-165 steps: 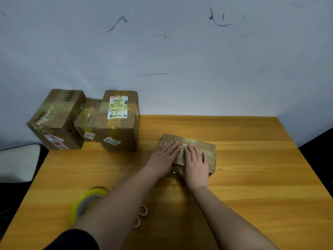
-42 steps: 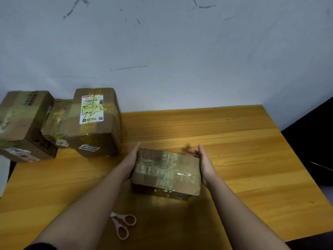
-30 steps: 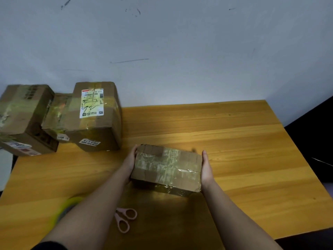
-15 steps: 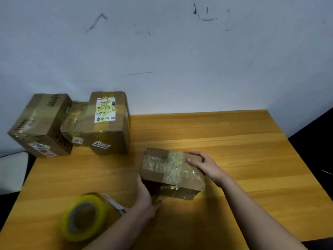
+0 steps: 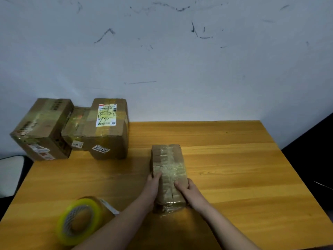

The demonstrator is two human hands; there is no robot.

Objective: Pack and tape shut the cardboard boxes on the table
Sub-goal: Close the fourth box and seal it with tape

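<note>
Two bare hands are holding a small, tape-wrapped brown cardboard box in the head view, the only view given. The box is lying lengthwise on the yellow-brown wooden table, its long axis running away from the person, near the table's middle. The left hand is lying along the box's left side with its thumb curled over the top edge, so it is gripping the box. The right hand is clasping the near right part — its thumb is pressing on the taped top and the fingers are wrapping round the right side.

At the near left edge of the table a roll of clear packing tape on a yellow-green core is standing tilted, well apart from the held box and just beside the left forearm. Whether anything is lying behind the roll cannot be told from this frame.

At the far left corner, against the scuffed pale wall, three larger taped cardboard boxes are sitting together — a leaning box with red-and-white stickers, a low box wedged in the middle, and a taller box bearing a white shipping label.
</note>
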